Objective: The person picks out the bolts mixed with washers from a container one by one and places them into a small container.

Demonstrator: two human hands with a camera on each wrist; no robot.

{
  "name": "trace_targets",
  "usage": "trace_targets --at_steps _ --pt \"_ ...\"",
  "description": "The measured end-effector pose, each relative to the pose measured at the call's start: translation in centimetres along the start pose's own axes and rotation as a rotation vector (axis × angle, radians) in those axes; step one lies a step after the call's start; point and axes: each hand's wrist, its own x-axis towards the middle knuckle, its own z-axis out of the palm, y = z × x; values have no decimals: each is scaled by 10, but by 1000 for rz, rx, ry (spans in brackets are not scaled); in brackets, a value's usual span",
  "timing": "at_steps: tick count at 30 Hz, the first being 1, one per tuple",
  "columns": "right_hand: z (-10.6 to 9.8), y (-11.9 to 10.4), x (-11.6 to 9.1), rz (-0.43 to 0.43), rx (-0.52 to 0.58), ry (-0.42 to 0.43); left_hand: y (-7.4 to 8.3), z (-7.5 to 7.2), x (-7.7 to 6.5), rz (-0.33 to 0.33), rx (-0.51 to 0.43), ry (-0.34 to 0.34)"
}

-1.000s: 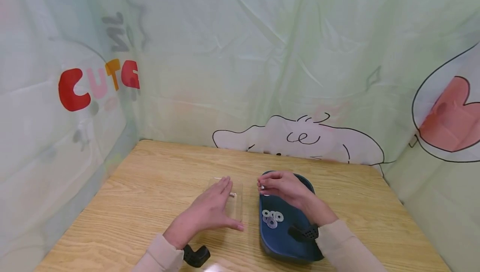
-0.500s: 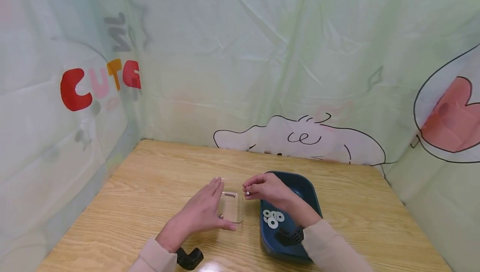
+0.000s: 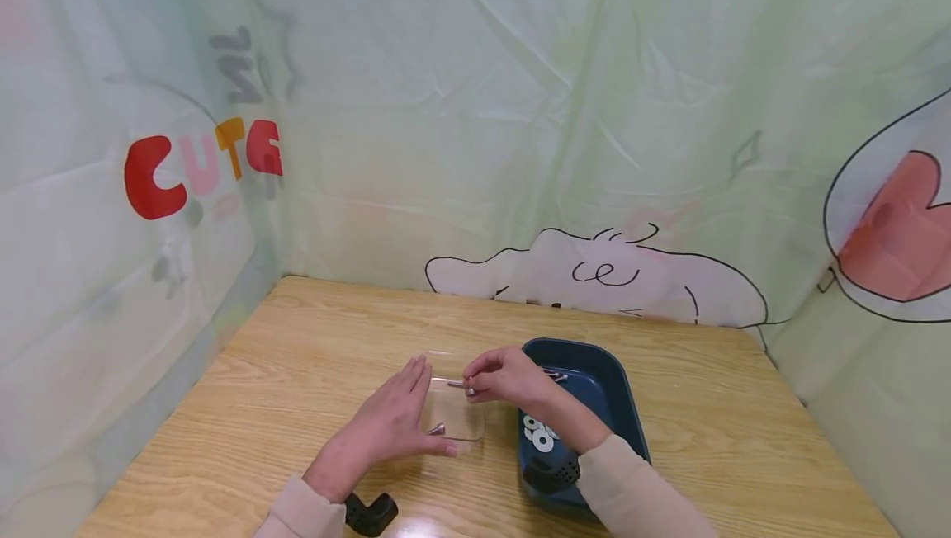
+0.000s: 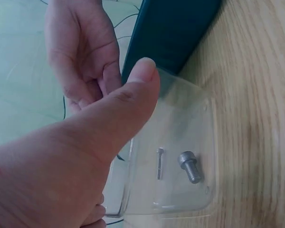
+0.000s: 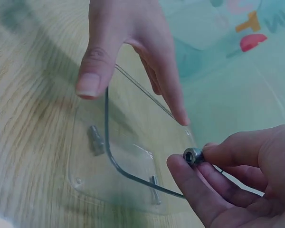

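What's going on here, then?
Someone is handling bolts bare-handed. Their right hand pinches a bolt up at the clear box, not yet set down. Their left hand is at the box's left side, thumb and fingers spread. Inside the box lie a thick bolt and a thin screw. On the right, the blue tray holds washers and a few more metal pieces.

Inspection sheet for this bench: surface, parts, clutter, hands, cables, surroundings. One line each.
Surface: light wooden table
Job's things: clear container holding large bolt and small bolt; blue tray holding washers and metal fasteners
Clutter: nothing seen
Hands: left hand straight-fingered at clear container, contact uncertain; right hand pinching socket-head bolt near its rim
Cables: nothing seen
Surroundings: printed sheeting with cartoon outlines and coloured letters
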Motion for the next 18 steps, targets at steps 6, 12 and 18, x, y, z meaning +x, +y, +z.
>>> trace_targets --at_steps 6,12,18 --pt "4 2 0 -4 -34 0 0 2 0 -6 2 12" --pt "4 0 0 2 -45 3 -1 2 0 -10 1 27" --pt "4 -3 -3 -14 -80 9 -1 2 0 -11 -22 29"
